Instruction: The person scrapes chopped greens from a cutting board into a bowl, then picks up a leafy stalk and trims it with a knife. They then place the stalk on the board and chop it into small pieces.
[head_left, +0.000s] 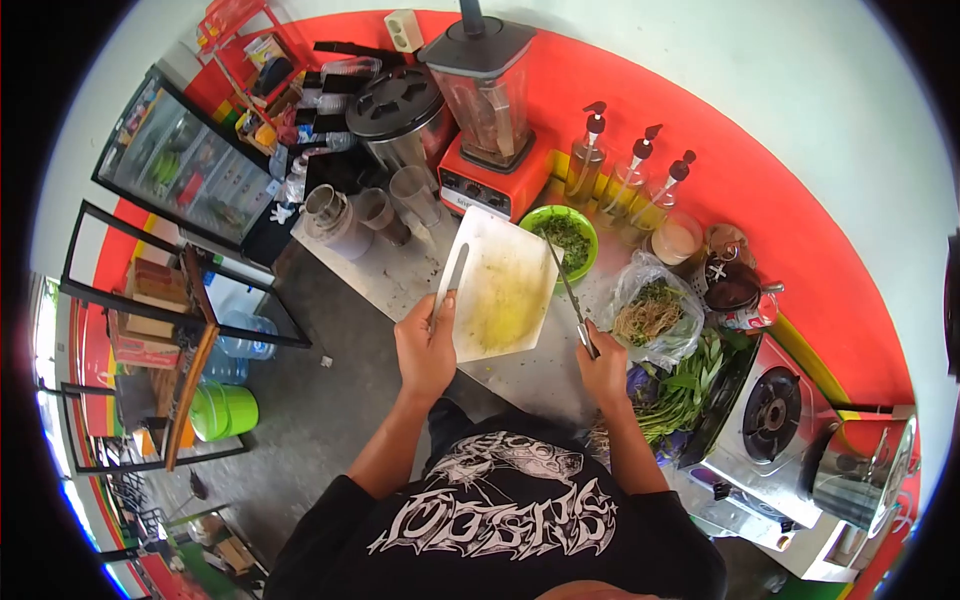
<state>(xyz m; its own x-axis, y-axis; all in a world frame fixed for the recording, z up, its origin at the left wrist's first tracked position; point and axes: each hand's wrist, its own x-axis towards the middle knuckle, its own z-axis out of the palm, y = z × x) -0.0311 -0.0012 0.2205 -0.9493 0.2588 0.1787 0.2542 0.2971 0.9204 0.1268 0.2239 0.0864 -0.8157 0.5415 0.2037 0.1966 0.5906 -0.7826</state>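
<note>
A white cutting board (500, 300) with a yellow-green stain is lifted over the metal counter, and my left hand (426, 345) grips it at the handle slot on its left edge. My right hand (603, 365) is closed round the handle of a knife (568, 285), whose blade points up and left past the board's right edge. The blade tip lies by a green bowl (592, 252) of chopped greens (565, 240). Right of the knife sits a clear plastic bag (690, 325) with roots (648, 312) in it.
A red blender (490, 180) stands behind the board, with pump bottles (585, 165) to its right. Cups (415, 195) and a steel jug (328, 210) are at the left. Leafy greens (685, 395) and a gas stove (770, 430) lie right.
</note>
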